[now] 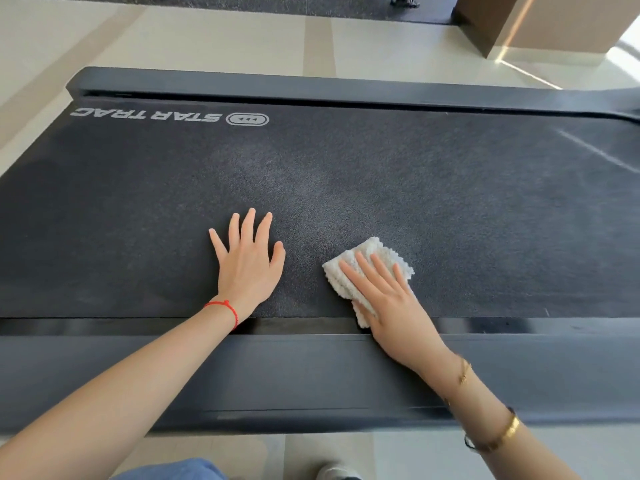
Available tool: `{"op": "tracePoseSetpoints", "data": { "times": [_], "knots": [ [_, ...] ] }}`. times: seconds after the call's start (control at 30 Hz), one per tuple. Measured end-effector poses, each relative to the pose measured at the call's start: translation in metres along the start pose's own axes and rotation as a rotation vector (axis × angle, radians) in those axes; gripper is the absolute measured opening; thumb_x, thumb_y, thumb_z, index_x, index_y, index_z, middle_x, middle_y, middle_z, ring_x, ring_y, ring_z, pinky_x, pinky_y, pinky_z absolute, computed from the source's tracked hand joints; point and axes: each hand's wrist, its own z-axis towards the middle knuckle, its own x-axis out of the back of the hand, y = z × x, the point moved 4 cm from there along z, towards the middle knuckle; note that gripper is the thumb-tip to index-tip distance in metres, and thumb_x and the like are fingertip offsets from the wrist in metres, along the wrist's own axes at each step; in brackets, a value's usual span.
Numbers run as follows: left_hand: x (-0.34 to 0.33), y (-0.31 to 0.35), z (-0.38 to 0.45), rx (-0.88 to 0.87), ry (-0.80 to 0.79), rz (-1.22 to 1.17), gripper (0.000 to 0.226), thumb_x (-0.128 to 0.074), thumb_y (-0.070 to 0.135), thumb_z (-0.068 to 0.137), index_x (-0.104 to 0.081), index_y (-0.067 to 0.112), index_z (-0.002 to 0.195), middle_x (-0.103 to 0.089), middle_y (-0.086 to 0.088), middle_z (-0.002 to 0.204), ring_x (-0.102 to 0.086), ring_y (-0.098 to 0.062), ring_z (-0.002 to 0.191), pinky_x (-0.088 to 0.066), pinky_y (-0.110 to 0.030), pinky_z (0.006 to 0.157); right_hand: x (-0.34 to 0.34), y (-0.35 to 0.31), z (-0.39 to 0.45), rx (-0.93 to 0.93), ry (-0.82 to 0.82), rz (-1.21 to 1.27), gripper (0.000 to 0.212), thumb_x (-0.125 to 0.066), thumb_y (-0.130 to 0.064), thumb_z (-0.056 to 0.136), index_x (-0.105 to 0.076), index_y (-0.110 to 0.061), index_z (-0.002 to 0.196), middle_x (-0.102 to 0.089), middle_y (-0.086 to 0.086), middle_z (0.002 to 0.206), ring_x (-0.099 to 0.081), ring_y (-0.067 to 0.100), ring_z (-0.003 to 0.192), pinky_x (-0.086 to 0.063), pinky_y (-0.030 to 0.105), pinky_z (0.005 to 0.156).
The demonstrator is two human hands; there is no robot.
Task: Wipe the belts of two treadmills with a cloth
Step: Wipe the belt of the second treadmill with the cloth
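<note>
Across the frame runs one treadmill belt, dark and textured, cut off at both the left and right edges, so I cannot see its full length. Only this single machine is in view. Near the far left corner of the belt I read white lettering, upside down from my position: "STAR TRAC", with an oval logo badge just beside it. The badge's inner marks are too small to make out.

I note the left hand lying flat on the belt, fingers spread wide, holding nothing; a red string bracelet circles its wrist. The right hand presses palm-down on a white knitted cloth, fingers extended over it, near the belt's close edge. The hand covers much of the cloth, whose lower corner overhangs the near side rail. Gold bracelets sit on the right forearm.

At the bottom edge, a blue trouser leg and a shoe are partly cropped.
</note>
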Motion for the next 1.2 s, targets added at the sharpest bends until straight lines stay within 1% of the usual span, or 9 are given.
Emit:
{"op": "tracePoseSetpoints", "data": {
  "times": [0.37,0.5,0.63,0.73,0.8,0.87,1.0,1.13,1.2],
  "knots": [
    [0.000,0.002,-0.002,0.008,0.004,0.024,0.057,-0.034,0.041,0.101,-0.026,0.024,0.155,-0.019,-0.005,0.164,-0.009,-0.029,0.152,-0.003,-0.063,0.119,0.024,0.069,0.023,-0.511,0.123,-0.138,0.060,-0.041,-0.023,0.099,-0.019,-0.024,0.154,-0.018,0.006,0.161,-0.016,0.030,0.147,-0.012,0.050,0.118],
    [-0.001,0.003,-0.002,0.005,0.004,0.041,0.057,-0.033,0.041,0.101,-0.025,0.023,0.155,-0.019,-0.006,0.164,-0.009,-0.029,0.152,-0.004,-0.064,0.119,0.012,0.018,0.036,-0.238,0.068,-0.180,0.063,-0.043,-0.025,0.095,-0.018,-0.026,0.153,-0.015,0.003,0.161,-0.018,0.030,0.145,-0.018,0.049,0.114],
    [0.000,0.003,-0.002,0.008,0.007,0.037,0.057,-0.034,0.041,0.101,-0.025,0.024,0.155,-0.019,-0.005,0.164,-0.010,-0.029,0.152,-0.005,-0.063,0.119,-0.006,-0.017,0.025,-0.008,-0.041,-0.093,0.060,-0.036,-0.026,0.102,-0.010,-0.030,0.156,-0.004,-0.003,0.164,-0.001,0.026,0.151,-0.003,0.046,0.121],
    [0.000,0.002,-0.003,0.003,0.003,0.041,0.057,-0.033,0.041,0.102,-0.025,0.024,0.155,-0.019,-0.005,0.164,-0.010,-0.028,0.152,-0.005,-0.063,0.119,-0.002,-0.005,0.019,0.024,-0.032,-0.001,0.057,-0.035,-0.027,0.104,-0.012,-0.031,0.155,-0.005,-0.006,0.164,0.001,0.022,0.152,-0.001,0.043,0.123],
    [-0.001,0.002,-0.002,0.002,-0.001,0.046,0.057,-0.032,0.042,0.102,-0.025,0.025,0.155,-0.019,-0.005,0.164,-0.010,-0.028,0.152,-0.005,-0.063,0.119,0.008,0.015,0.026,-0.015,-0.001,-0.038,0.056,-0.039,-0.026,0.103,-0.018,-0.026,0.155,-0.013,-0.002,0.163,-0.009,0.026,0.151,-0.011,0.044,0.120],
    [-0.001,0.002,-0.002,0.000,-0.002,0.041,0.057,-0.032,0.043,0.102,-0.025,0.025,0.155,-0.019,-0.005,0.164,-0.010,-0.028,0.152,-0.005,-0.063,0.119,0.019,0.042,0.038,-0.112,0.055,-0.131,0.056,-0.041,-0.025,0.100,-0.022,-0.022,0.153,-0.021,0.003,0.159,-0.020,0.030,0.145,-0.021,0.045,0.114],
    [-0.002,0.000,-0.001,0.004,0.001,0.043,0.057,-0.032,0.043,0.101,-0.025,0.025,0.155,-0.020,-0.004,0.164,-0.010,-0.028,0.152,-0.005,-0.063,0.119,0.028,0.073,0.057,-0.406,0.087,-0.144,0.059,-0.044,-0.025,0.098,-0.022,-0.023,0.153,-0.020,0.005,0.158,-0.020,0.029,0.144,-0.018,0.048,0.115],
    [-0.002,0.001,-0.002,0.006,0.017,0.046,0.057,-0.035,0.042,0.101,-0.027,0.024,0.155,-0.022,-0.005,0.163,-0.013,-0.029,0.151,-0.006,-0.063,0.119,0.015,0.014,0.066,-0.145,0.097,-0.256,0.058,-0.038,-0.025,0.091,-0.027,-0.025,0.148,-0.027,0.002,0.153,-0.029,0.029,0.137,-0.027,0.044,0.107],
    [-0.002,0.001,-0.002,0.002,0.020,0.046,0.057,-0.036,0.041,0.101,-0.028,0.023,0.155,-0.023,-0.006,0.163,-0.013,-0.030,0.151,-0.006,-0.063,0.118,0.002,-0.017,0.060,0.015,0.044,-0.202,0.059,-0.038,-0.022,0.092,-0.027,-0.025,0.150,-0.024,0.002,0.157,-0.023,0.029,0.143,-0.022,0.045,0.112]
  ]
}}
